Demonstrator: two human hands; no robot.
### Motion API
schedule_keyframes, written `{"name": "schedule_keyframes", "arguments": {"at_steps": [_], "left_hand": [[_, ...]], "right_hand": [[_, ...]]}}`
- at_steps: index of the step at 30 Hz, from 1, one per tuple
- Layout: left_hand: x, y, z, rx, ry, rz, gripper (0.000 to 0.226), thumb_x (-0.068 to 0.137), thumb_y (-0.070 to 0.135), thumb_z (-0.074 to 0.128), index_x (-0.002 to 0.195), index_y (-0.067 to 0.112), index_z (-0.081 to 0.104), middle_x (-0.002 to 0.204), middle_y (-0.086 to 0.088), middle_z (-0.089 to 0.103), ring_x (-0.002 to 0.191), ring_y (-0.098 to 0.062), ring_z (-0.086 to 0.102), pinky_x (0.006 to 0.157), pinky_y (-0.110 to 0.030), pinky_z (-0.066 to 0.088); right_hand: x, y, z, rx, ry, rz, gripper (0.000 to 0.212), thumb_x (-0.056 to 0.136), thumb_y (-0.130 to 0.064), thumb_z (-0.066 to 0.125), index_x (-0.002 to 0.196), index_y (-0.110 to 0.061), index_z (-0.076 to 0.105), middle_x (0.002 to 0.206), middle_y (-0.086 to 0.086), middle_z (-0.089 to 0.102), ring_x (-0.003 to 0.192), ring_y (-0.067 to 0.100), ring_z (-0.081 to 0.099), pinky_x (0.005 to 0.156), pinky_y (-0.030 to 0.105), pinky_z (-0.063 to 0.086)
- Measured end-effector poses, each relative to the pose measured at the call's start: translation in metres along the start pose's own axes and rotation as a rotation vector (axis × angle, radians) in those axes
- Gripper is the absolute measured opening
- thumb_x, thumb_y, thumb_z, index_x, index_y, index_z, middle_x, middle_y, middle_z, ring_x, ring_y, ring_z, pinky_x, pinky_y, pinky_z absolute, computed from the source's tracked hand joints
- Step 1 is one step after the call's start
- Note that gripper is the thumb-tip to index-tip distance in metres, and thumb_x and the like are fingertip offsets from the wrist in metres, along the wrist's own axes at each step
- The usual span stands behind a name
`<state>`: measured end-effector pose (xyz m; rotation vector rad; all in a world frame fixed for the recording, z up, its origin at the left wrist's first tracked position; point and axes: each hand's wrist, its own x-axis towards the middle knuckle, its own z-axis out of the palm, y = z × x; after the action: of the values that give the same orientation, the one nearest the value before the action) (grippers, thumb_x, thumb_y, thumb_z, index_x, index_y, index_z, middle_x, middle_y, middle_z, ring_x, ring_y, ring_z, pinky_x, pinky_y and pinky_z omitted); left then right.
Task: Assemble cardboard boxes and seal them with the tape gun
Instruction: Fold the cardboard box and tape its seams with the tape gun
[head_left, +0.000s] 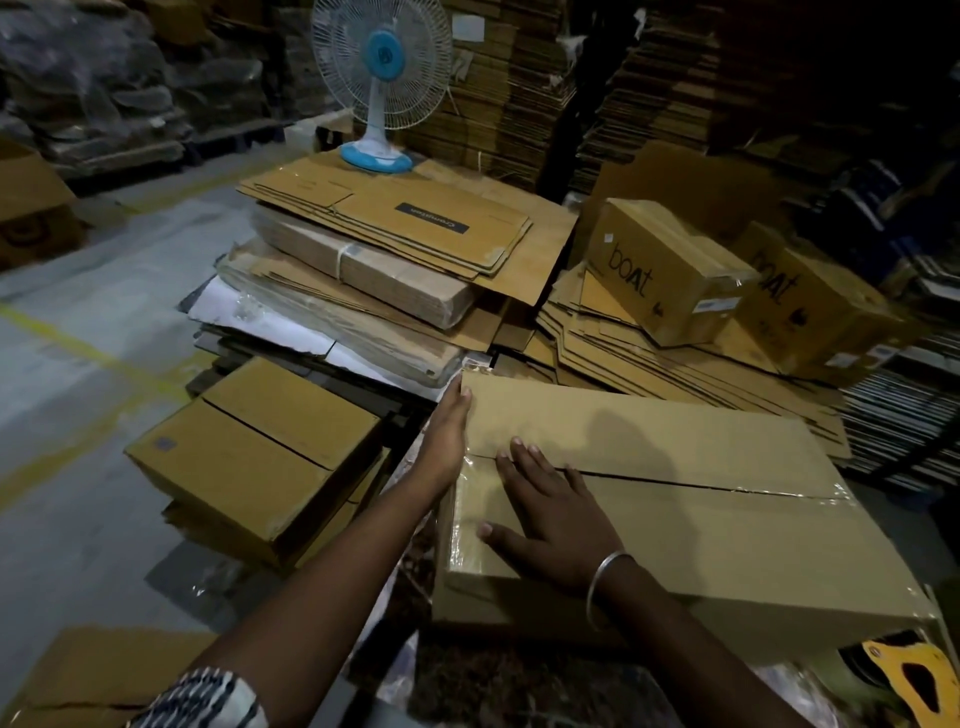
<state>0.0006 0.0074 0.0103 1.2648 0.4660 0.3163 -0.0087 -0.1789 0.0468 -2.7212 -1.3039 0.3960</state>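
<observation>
Two hands on the box (701, 499), which lies closed right in front of me. My right hand (556, 525) lies flat on its top, fingers spread over the taped seam at its left end. My left hand (449, 434) presses straight-fingered against its left side, gripping nothing. Left of the box sits a second box (249, 452). Behind the box, flat cardboard (395, 244) piles up with a fan (382, 78) on top. Right of it, a yellow tape gun (914, 675), partly cut off.

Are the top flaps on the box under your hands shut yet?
Shut but only partly taped: box flaps meet at a dark centre seam, with clear tape at both ends; the right hand lies flat on them.
</observation>
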Motion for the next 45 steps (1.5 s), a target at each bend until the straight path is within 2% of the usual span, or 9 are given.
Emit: {"name": "schedule_keyframes", "arguments": {"at_steps": [6,8,11,16,19,26,32,36,45], "left_hand": [[0.003,-0.013,-0.007,-0.343,-0.045,-0.164,0.052,0.106,0.050,0.018,0.142,0.027,0.048,0.128,0.004,0.066,0.112,-0.012,0.065,0.094,-0.036,0.049],[-0.003,-0.019,-0.009,-0.293,-0.061,-0.188,0.060,0.104,0.055,0.017,0.153,0.026,0.036,0.148,-0.004,0.050,0.131,-0.023,0.052,0.110,-0.046,0.040],[-0.009,-0.032,-0.014,-0.134,-0.020,-0.225,0.063,0.094,0.069,0.035,0.135,0.028,0.057,0.134,-0.013,0.062,0.122,-0.031,0.060,0.110,-0.051,0.042],[-0.009,-0.047,-0.027,0.319,0.210,0.023,0.049,0.105,0.050,0.035,0.136,0.018,0.055,0.127,-0.004,0.061,0.119,-0.023,0.058,0.092,-0.034,0.044],[-0.001,-0.037,-0.034,0.192,0.338,0.037,0.044,0.108,0.039,0.036,0.137,0.014,0.056,0.135,-0.004,0.058,0.125,-0.020,0.052,0.100,-0.034,0.040],[0.045,0.009,-0.022,0.153,0.148,0.123,0.035,0.106,0.018,0.045,0.138,0.011,0.055,0.131,0.002,0.055,0.120,-0.012,0.050,0.091,-0.021,0.039],[0.072,-0.001,-0.026,0.230,0.047,0.042,0.050,0.087,0.052,0.060,0.114,0.011,0.072,0.120,-0.011,0.069,0.114,-0.028,0.063,0.103,-0.044,0.047],[0.067,0.000,-0.027,0.235,0.080,0.048,0.041,0.083,0.049,0.061,0.101,0.015,0.078,0.099,-0.007,0.074,0.095,-0.025,0.067,0.085,-0.037,0.048],[0.042,-0.005,-0.016,0.162,0.186,0.110,0.032,0.099,0.034,0.061,0.083,0.010,0.075,0.079,-0.008,0.073,0.072,-0.016,0.067,0.067,-0.026,0.049]], "right_hand": [[0.000,0.000,0.000,-0.008,0.003,-0.007,0.091,0.088,-0.081,0.022,0.160,-0.032,-0.004,0.162,-0.012,-0.021,0.147,0.004,-0.021,0.122,0.042,-0.007],[-0.001,0.000,0.000,-0.003,0.003,-0.009,0.093,0.085,-0.083,0.018,0.160,-0.032,-0.003,0.163,-0.011,-0.020,0.147,0.004,-0.020,0.122,0.043,-0.007],[0.000,0.000,0.000,0.002,0.008,-0.008,0.097,0.081,-0.085,0.013,0.160,-0.032,-0.004,0.164,-0.010,-0.019,0.149,0.005,-0.019,0.121,0.042,-0.007],[-0.001,0.000,0.000,0.001,0.016,-0.006,0.091,0.087,-0.081,0.022,0.160,-0.033,-0.004,0.159,-0.014,-0.023,0.145,0.002,-0.022,0.121,0.040,-0.008],[-0.001,0.000,0.000,0.007,0.032,-0.005,0.089,0.089,-0.079,0.026,0.160,-0.033,-0.004,0.161,-0.014,-0.021,0.145,0.001,-0.022,0.120,0.039,-0.008],[-0.002,0.000,-0.002,0.018,0.030,-0.013,0.090,0.089,-0.079,0.027,0.159,-0.034,-0.005,0.164,-0.011,-0.019,0.148,0.004,-0.019,0.118,0.035,-0.010],[-0.001,0.002,-0.001,0.043,0.044,-0.021,0.089,0.090,-0.077,0.031,0.160,-0.033,-0.002,0.165,-0.011,-0.016,0.150,0.005,-0.016,0.119,0.037,-0.008],[0.000,0.004,0.001,0.062,0.059,-0.026,0.089,0.090,-0.077,0.034,0.160,-0.033,0.003,0.166,-0.011,-0.013,0.152,0.006,-0.013,0.121,0.040,-0.005],[-0.006,0.004,0.002,0.213,0.294,0.057,0.072,0.092,-0.060,0.049,0.152,-0.022,0.039,0.161,-0.002,0.033,0.148,0.013,0.026,0.119,0.032,0.016]]}}
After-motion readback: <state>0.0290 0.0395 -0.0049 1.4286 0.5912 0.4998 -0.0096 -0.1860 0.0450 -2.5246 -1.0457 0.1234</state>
